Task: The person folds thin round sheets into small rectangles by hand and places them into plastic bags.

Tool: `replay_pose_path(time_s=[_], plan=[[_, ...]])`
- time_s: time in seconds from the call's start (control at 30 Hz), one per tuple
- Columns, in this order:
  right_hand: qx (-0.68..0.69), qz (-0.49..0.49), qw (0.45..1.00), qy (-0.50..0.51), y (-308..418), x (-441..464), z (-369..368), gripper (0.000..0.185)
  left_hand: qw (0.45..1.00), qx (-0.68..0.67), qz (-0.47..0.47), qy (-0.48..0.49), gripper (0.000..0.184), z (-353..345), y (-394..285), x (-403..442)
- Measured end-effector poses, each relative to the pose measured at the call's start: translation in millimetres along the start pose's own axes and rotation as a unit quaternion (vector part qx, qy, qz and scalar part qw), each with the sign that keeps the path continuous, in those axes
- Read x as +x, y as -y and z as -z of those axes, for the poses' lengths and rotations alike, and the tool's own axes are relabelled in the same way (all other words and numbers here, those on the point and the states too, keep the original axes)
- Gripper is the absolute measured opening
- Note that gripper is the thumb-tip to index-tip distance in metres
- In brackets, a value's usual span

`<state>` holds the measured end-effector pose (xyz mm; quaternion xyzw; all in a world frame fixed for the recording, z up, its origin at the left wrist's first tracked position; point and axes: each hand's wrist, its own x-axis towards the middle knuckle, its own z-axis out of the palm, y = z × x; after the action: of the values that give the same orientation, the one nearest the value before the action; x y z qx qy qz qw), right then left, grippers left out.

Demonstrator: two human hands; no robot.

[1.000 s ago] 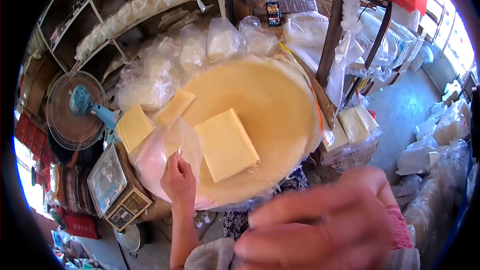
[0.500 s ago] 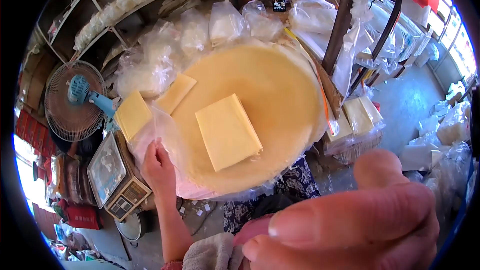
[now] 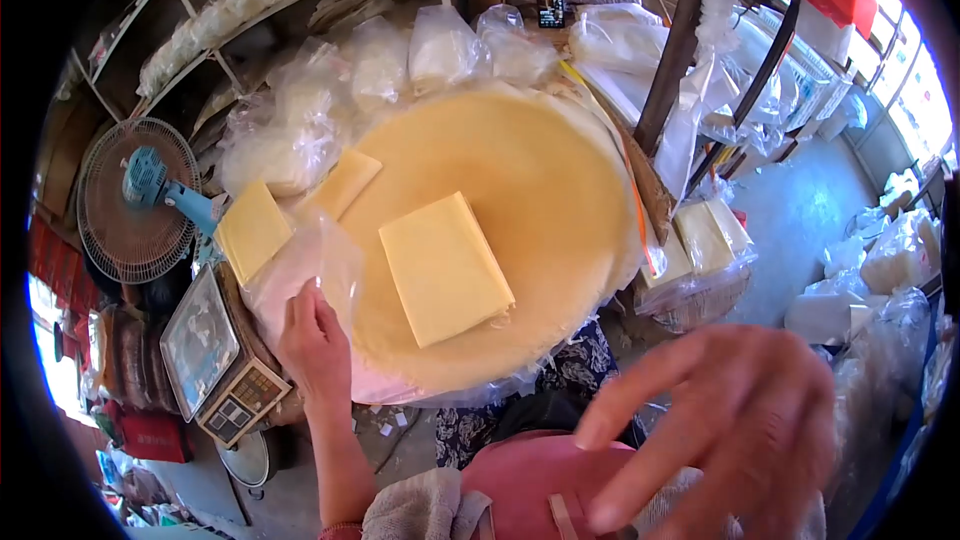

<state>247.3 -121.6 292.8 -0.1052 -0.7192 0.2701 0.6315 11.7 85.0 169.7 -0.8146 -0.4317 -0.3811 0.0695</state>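
Observation:
My left hand (image 3: pixel 316 345) pinches the edge of a thin clear plastic bag (image 3: pixel 335 252) at the left rim of a round, pale-yellow tabletop (image 3: pixel 545 165). Close to the camera at lower right, my right hand (image 3: pixel 735 420) hangs in the air with spread fingers and nothing in it; it is slightly blurred. A thick, folded stack of pale-yellow sheets (image 3: pixel 445 270) lies near the table's middle, apart from both hands. Beyond the bag rest two smaller yellow pieces, one flat slab (image 3: pixel 345 183) and one squarish block (image 3: pixel 254 228).
Left of the table stand a scale (image 3: pixel 205 340) and a blue fan (image 3: pixel 137 200). Filled plastic bags (image 3: pixel 445 45) line the far rim, with an upright phone (image 3: pixel 550 3) behind. A dark post (image 3: pixel 675 50) rises at right, beside wrapped yellow stacks (image 3: pixel 710 238).
My right hand has gone from curled fingers close to the camera to spread fingers, slightly lower and farther off. My left hand keeps its pinch on the bag. The view has shifted slightly.

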Motion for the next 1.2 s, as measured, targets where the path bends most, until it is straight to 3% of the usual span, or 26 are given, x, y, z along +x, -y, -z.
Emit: replay_pose_path(time_s=[0.03, 0.1, 0.27, 0.3, 0.4, 0.5, 0.57, 0.6, 0.67, 0.7, 0.73, 0.8, 0.83, 0.87, 0.93, 1.03, 1.13, 1.2], plan=[[0.047, 0.012, 0.998, 0.037, -0.2, -5.1, 6.1, 0.016, 1.0, -0.011, 0.001, 0.005, 0.019, -2.2, -1.4, -2.3], [0.202, -0.002, 0.924, 0.325, -2.5, -14.8, 32.6, 0.051, 0.999, -0.04, 0.0, 0.018, 0.017, -6.8, 0.0, -7.4], [0.174, -0.012, 0.937, 0.303, 8.0, -44.0, 35.9, 0.018, 0.997, -0.065, 0.015, 0.046, 0.016, -8.7, 0.3, -10.1], [0.168, -0.015, 0.939, 0.299, 11.7, -47.2, 38.0, 0.015, 0.997, -0.067, 0.017, 0.045, 0.016, -8.4, -0.8, -8.9], [0.067, 0.002, 0.989, 0.135, 26.6, -50.3, 56.8, 0.014, 0.997, -0.058, -0.001, 0.049, 0.015, 3.6, -5.2, 0.2], [0.041, 0.087, 0.987, 0.133, 14.6, -39.0, 68.1, 0.015, 0.998, 0.018, -0.045, 0.03, 0.015, 18.4, 4.4, 12.5], [0.054, 0.052, 0.994, 0.082, 0.5, -49.7, 53.6, 0.015, 0.996, 0.031, -0.071, -0.037, 0.015, 27.8, -0.5, 20.6], [0.063, 0.041, 0.995, 0.063, -9.2, -55.9, 45.1, 0.016, 0.999, 0.019, -0.042, -0.015, 0.015, 39.4, -17.5, 28.3], [0.155, -0.027, 0.967, 0.202, -40.9, -59.6, 31.7, 0.02, 0.998, -0.026, -0.036, -0.037, 0.016, 24.3, -9.2, 23.9], [0.189, -0.054, 0.936, 0.291, -55.7, -64.3, 19.7, 0.027, 0.996, 0.021, -0.081, -0.012, 0.018, 6.8, -1.7, 21.4], [0.214, -0.1, 0.927, 0.29, -63.5, -68.6, 8.5, 0.029, 0.989, 0.072, -0.129, 0.019, 0.019, -10.5, 6.1, 21.4], [0.253, -0.203, 0.899, 0.295, -67.4, -76.3, 2.6, 0.034, 0.98, -0.015, -0.052, 0.192, 0.028, -53.2, -7.8, 14.1], [0.291, -0.234, 0.893, 0.25, -75.2, -72.5, 7.3, 0.041, 0.97, 0.037, -0.115, 0.211, 0.029, -73.8, -12.7, 4.9], [0.265, -0.238, 0.917, 0.18, -82.3, -75.6, 12.8, 0.04, 0.971, 0.034, -0.125, 0.203, 0.028, -89.6, -17.5, -8.0], [0.105, -0.353, 0.93, 0.001, -88.5, -79.4, 3.5, 0.029, 0.972, 0.001, -0.141, 0.186, 0.024, -100.0, -35.2, -19.3], [-0.104, -0.348, 0.931, -0.03, -127.8, -80.9, -13.0, 0.02, 0.973, -0.077, -0.143, 0.164, 0.017, -96.0, -51.3, -28.1], [-0.287, -0.344, 0.891, -0.069, -160.1, -86.7, -15.7, 0.021, 0.971, -0.129, -0.13, 0.156, 0.015, -80.6, -50.9, -23.3], [-0.401, -0.265, 0.875, -0.062, -173.0, -84.4, -12.1, 0.024, 0.971, -0.124, -0.115, 0.17, 0.016, -70.6, -47.5, -22.4]])
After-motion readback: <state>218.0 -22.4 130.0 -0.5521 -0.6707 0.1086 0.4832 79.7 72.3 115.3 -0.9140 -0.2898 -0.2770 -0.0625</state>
